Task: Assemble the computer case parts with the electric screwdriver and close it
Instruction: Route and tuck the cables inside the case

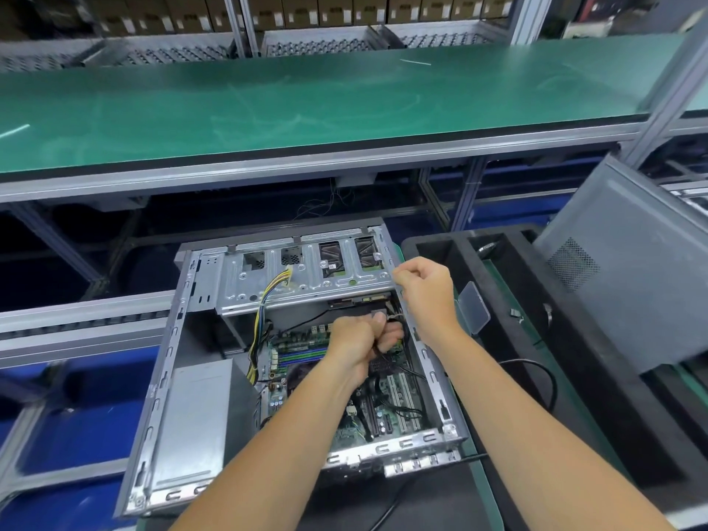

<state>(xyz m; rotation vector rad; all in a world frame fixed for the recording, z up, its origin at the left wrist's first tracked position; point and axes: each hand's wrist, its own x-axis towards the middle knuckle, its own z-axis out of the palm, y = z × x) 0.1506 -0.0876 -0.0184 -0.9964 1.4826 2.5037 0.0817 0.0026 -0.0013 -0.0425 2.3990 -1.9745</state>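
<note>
An open grey computer case (168,362) lies on its side before me, its green motherboard (306,350) and silver drive cage (306,277) showing. Inside the case, my left hand (356,343) grips a bundle of black cables above the board. At the case's upper right rim, my right hand (425,285) is curled into a fist beside the drive cage; whether it holds anything is hidden. The grey side panel (620,277) leans tilted at the right. No electric screwdriver is visible.
A black foam tray (509,300) with compartments sits right of the case, holding a clear plastic piece (473,306) and small parts. A green workbench shelf (306,101) runs across above. Yellow-black power wires (264,300) hang from the cage. A grey power supply (195,419) fills the case's lower left.
</note>
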